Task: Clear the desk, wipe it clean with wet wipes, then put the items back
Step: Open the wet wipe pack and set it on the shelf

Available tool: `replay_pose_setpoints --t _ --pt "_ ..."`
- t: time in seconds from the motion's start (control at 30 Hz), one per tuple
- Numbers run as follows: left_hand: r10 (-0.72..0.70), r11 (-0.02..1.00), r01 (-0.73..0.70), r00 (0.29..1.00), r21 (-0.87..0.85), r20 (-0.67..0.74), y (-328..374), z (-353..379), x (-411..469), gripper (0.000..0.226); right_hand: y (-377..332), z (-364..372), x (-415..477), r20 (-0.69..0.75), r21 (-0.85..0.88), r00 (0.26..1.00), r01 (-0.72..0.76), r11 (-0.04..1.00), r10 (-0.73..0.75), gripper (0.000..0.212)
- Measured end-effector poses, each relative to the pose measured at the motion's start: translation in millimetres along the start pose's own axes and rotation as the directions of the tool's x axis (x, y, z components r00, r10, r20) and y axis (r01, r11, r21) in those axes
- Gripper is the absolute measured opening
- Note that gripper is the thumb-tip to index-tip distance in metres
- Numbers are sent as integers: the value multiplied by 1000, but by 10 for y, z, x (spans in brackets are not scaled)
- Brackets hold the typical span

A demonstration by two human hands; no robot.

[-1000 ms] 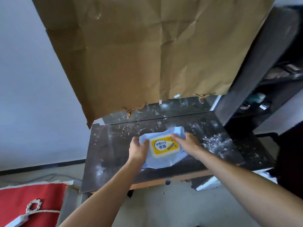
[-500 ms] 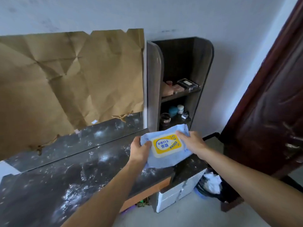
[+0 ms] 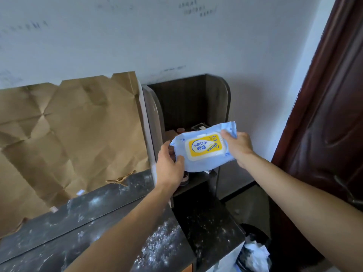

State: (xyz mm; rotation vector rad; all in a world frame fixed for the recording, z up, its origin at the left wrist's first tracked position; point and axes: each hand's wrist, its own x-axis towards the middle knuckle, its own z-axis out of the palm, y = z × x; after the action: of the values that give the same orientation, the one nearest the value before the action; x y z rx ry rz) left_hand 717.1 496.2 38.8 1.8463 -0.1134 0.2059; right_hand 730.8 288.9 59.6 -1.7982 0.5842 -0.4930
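A light blue pack of wet wipes (image 3: 204, 152) with a yellow and white lid is held in the air in front of the dark shelf unit (image 3: 186, 107). My left hand (image 3: 170, 165) grips its lower left end, thumb on top. My right hand (image 3: 238, 145) pinches its upper right end. The dark marbled desk top (image 3: 78, 222) lies below and to the left, speckled with white dust. The pack hides most of what stands on the shelves.
Crumpled brown paper (image 3: 68, 134) covers the wall behind the desk. A dark brown door (image 3: 330, 114) stands at the right. A black bin (image 3: 253, 252) with white waste sits on the floor beside the desk's right end. A small jar (image 3: 184, 178) shows on the lower shelf.
Both hands lifted the wipes pack off the desk and carried it up and right to the shelf unit. The view swung right from the desk toward the shelves and door.
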Motion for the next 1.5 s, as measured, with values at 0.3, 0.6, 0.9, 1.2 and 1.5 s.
replay_pose_setpoints --t 0.3,0.6,0.9,1.2,1.5 --pt "493 747 -463 867 477 69 -137 369 608 36 -275 545 852 -38 72 996 -79 994 81 36" --pt "-275 946 266 961 -187 -25 71 650 1123 70 -33 611 944 101 337 969 -245 909 224 20" --pt "-476 780 365 873 -509 -103 259 753 1281 38 -91 100 1085 763 123 636 -322 939 118 26" --pt "-282 956 273 956 -105 -80 467 608 1483 41 -263 507 1334 713 124 656 -463 877 246 27" --pt "186 749 -91 980 656 -76 351 584 1178 30 -297 838 1044 538 265 784 -505 822 309 22"
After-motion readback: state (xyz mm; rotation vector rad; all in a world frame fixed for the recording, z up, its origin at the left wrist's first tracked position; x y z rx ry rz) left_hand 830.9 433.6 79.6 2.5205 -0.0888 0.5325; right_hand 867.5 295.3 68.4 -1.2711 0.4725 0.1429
